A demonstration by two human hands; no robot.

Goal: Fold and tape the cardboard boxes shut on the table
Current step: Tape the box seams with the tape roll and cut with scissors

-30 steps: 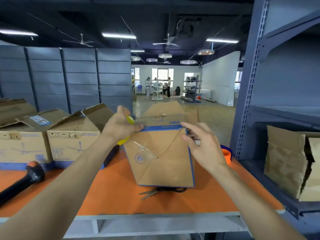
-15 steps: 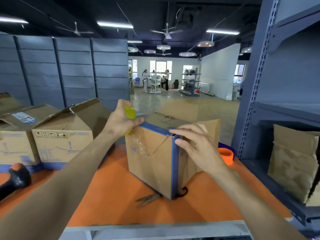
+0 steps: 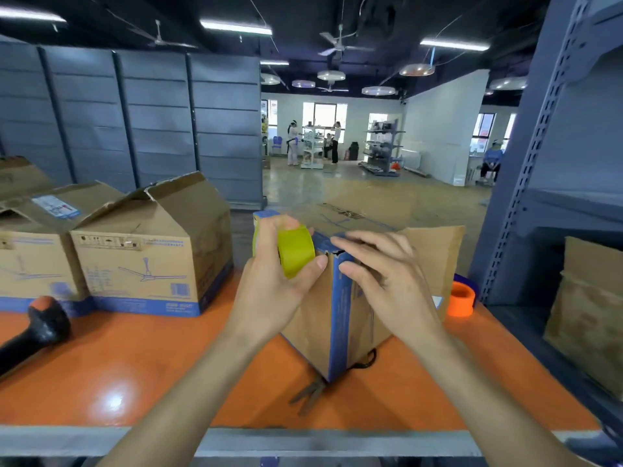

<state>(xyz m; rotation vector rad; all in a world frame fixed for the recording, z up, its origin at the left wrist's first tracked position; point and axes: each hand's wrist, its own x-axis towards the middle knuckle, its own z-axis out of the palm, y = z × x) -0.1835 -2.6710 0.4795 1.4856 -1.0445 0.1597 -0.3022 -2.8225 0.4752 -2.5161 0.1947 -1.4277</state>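
Both forearms reach in from the near edge, hands meeting at the top near corner of the cardboard box (image 3: 338,325). The box stands mid-surface, one blue-striped corner turned toward the camera, a flap raised on its right side.

Left hand (image 3: 276,288): fingers and thumb curled round a yellow tape roll (image 3: 297,251), held upright against the box's upper left face. The thumb tip lies at the roll's lower edge, beside the corner.

Right hand (image 3: 387,281): palm down, fingers nearly straight and spread, tips resting on the box's top corner edge. It grips nothing.

Scissors (image 3: 310,394) lie partly under the box's near corner. An orange tape roll (image 3: 460,298) sits right of the box. An open-flapped box (image 3: 151,264) and another box (image 3: 30,261) stand at left on the orange surface (image 3: 135,365).
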